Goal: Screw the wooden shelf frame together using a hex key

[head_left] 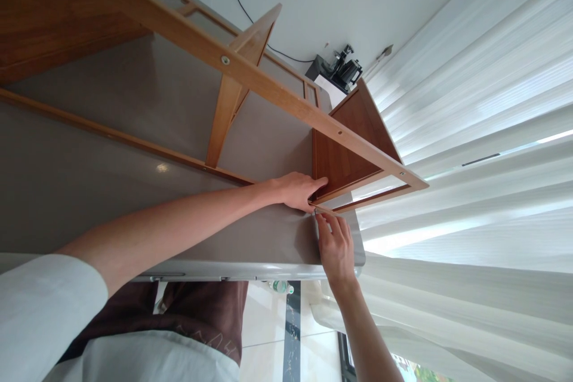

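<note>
A brown wooden shelf frame [286, 98] lies on its side across a grey tabletop [259, 236]. Between its long rails stand a narrow middle shelf board [219, 122] and, at the right end, a wider wooden panel [353, 137]. My left hand [296, 191] is closed around the near lower rail [134, 142] where it meets that panel, its thumb lying against the wood. Just right of it, my right hand [336, 248] has its fingertips pinched together at the rail's outer side. Whatever small thing they hold is hidden.
Another large wooden panel [58, 18] fills the upper left. Beyond the table's far right corner sit a black pot [351, 73] and a dark stand; a black cable runs along the wall. White curtains [470, 203] hang close on the right. A plastic bottle [280, 286] is on the floor.
</note>
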`<state>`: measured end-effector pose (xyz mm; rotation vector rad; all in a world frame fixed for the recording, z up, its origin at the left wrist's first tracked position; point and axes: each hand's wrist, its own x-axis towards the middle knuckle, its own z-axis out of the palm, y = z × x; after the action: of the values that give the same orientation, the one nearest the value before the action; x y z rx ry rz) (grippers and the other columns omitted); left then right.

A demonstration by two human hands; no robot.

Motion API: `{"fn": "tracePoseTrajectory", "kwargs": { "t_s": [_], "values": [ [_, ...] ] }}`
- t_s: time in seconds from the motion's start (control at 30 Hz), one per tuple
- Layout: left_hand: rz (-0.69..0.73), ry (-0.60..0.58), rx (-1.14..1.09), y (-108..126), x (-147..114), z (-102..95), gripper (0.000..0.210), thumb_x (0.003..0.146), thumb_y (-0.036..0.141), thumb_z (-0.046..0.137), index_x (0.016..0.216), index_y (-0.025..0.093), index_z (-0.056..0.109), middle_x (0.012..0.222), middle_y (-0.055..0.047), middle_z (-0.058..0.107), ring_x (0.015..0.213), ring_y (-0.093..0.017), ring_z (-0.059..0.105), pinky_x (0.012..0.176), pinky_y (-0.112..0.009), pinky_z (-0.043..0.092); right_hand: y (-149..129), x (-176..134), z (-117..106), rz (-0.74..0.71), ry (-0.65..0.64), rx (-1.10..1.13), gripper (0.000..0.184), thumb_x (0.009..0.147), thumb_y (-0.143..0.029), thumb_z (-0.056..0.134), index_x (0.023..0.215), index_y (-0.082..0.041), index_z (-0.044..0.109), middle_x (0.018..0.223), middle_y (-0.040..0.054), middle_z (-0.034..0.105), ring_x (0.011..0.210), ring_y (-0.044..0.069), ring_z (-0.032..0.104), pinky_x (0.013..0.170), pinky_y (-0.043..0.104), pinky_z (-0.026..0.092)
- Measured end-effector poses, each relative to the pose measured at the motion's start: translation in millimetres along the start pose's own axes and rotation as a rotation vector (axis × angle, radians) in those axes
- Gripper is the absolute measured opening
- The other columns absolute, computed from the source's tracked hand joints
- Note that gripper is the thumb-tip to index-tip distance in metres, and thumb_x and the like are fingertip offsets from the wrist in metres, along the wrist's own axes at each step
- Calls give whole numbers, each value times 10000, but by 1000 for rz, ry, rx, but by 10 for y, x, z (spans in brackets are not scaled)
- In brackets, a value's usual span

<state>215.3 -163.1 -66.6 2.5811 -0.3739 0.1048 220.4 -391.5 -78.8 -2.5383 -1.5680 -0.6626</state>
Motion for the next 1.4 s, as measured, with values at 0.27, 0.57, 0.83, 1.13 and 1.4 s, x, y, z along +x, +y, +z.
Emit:
{"fn": "tracePoseTrajectory", "kwargs": {
  "t_s": [0.27, 0.57, 0.83, 1.13, 1.4],
  "values": [
    [9, 4, -2, -13, 5, 10, 571, 793, 489, 634, 1259, 216, 448, 964, -82, 735, 820, -284, 705, 558, -316, 391, 11, 41, -13, 12, -18, 51, 335, 1006, -98, 420, 1198, -216, 669, 1157, 110, 702, 1063, 247, 609, 903, 432, 506],
    [7, -6, 6, -4, -3, -3, 578, 790, 488, 634, 1260, 210, 445, 971, -73, 738, 825, -273, 706, 562, -312, 383, -5, 5, 138, 207, 112, 234, 234, 1019, -223, 480, 1102, -216, 698, 1102, 69, 722, 1027, 206, 629, 894, 361, 537],
    [3, 10, -9, -1, 6, 22, 500, 792, 475, 638, 1191, 232, 462, 931, -37, 740, 809, -251, 705, 582, -306, 392, -18, -32, 174, 245, 128, 270, 239, 1016, -211, 485, 1105, -219, 707, 1098, 73, 717, 1039, 204, 624, 915, 368, 529],
    [5, 20, -12, -13, 23, 39, 434, 778, 448, 651, 1104, 242, 452, 873, -2, 725, 738, -226, 688, 551, -299, 357, -17, -84, 94, 191, 112, 224, 239, 1020, -191, 477, 1093, -205, 704, 1045, 73, 711, 950, 194, 596, 863, 355, 543],
    [4, 9, -5, 1, 19, 30, 454, 787, 463, 648, 1132, 237, 458, 889, -17, 735, 764, -238, 698, 556, -309, 355, -24, -27, 103, 120, 120, 110, 248, 1006, -142, 483, 1127, -201, 690, 1064, 83, 710, 984, 208, 607, 873, 364, 541]
  ]
}}
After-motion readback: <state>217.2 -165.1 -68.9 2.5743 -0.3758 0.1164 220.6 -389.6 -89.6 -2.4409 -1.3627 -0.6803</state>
